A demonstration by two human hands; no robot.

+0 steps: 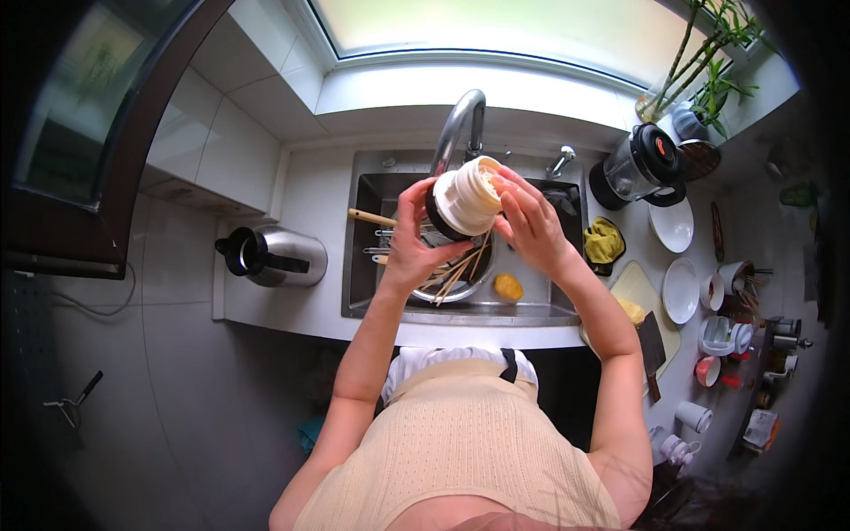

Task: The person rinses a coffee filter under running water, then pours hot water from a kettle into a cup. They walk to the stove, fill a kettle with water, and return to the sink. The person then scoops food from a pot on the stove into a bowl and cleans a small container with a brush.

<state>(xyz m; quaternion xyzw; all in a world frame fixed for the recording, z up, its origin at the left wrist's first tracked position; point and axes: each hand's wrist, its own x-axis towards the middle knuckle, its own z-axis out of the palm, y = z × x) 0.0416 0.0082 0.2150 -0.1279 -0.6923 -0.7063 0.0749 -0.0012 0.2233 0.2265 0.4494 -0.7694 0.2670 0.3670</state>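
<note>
Above the sink [458, 317] I hold a white plastic cylindrical part [465, 199] with a black ring around its lower end. My left hand [418, 239] grips it around the black-ringed base. The fingers of my right hand [531, 219] rest on its open, cream-coloured rim, and their tips partly reach over the opening. The part is tilted toward my right. Below it in the sink, a round metal pot [458, 294] holds several wooden chopsticks [458, 275] and utensils. A yellow potato-like item [509, 287] lies right of the pot. My hands hide part of the pot.
A chrome faucet [458, 123] arches behind my hands. A steel jug [292, 255] stands on the left counter. To the right are a yellow cloth [603, 240], a glass blender jug [634, 166], white plates [680, 290], and a cutting board [631, 282] with a cleaver [652, 342].
</note>
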